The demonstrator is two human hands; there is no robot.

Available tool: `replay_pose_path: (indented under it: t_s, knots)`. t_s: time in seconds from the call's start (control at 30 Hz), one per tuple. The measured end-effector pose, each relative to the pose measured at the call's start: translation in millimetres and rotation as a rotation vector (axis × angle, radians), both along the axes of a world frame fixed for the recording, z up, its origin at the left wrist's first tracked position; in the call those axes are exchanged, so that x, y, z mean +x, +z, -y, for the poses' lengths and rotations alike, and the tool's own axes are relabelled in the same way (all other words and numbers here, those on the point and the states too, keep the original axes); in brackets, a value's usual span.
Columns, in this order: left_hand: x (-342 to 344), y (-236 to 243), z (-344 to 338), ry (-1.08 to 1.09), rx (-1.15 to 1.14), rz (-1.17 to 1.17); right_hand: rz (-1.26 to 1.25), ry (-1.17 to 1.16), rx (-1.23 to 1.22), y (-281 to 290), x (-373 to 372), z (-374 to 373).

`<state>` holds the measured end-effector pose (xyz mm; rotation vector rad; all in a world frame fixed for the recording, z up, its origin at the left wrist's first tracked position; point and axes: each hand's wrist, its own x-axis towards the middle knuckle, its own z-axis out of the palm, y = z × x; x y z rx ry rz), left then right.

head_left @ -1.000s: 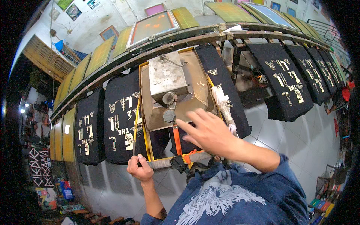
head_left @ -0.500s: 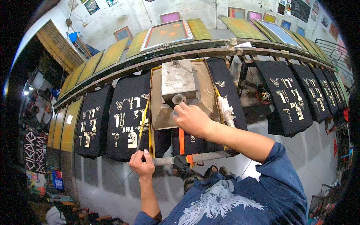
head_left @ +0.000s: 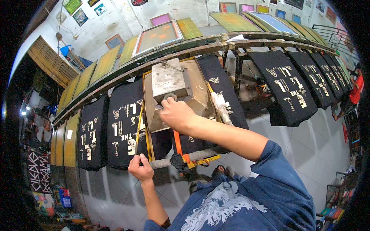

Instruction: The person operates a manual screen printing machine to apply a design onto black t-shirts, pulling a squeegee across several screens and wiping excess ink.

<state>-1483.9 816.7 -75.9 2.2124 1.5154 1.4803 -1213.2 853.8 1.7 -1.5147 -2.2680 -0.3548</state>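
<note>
A heat dryer stands over the black printed shirts, with a broad metal hood point(head_left: 198, 82) in a yellow frame and a grey metal box point(head_left: 169, 79) on top. My right hand point(head_left: 177, 114) is closed at the round metal knob point(head_left: 169, 96) on the near face of the box, fingertips curled on its edge. At the dryer's near left corner my left hand point(head_left: 140, 168) is wrapped round the end of the grey taped handle bar point(head_left: 160, 163). An orange strap point(head_left: 177, 142) hangs down to that bar beside a black bundle point(head_left: 178, 161).
Black shirts with pale prints point(head_left: 93, 133) lie in a row on both sides, several more at the right point(head_left: 287, 88). A white wrapped bundle point(head_left: 221, 107) sits on the dryer's right edge. Behind, a rail point(head_left: 200, 44) carries screen frames point(head_left: 158, 37). A person in red point(head_left: 356, 88) is at far right.
The view has turned, so the dryer and shirts sit further left and slightly tilted. Both hands keep their places on the knob and bar. The person in red now shows more at the right.
</note>
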Motion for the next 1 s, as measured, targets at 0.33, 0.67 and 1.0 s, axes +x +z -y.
replay_pose_path:
  t_s: [0.33, 0.67, 1.0]
  knots:
    - [-2, 5, 1, -0.016, -0.005, -0.059, -0.091, -0.024, 0.001, -5, -8, -13]
    - [-1, 3, 0, 0.039, -0.053, 0.009, -0.225, 0.021, 0.02, 25, -3, 67]
    - [10, 8, 4, 0.053, -0.017, 0.012, -0.248, -0.217, -0.206, -33, 41, 185]
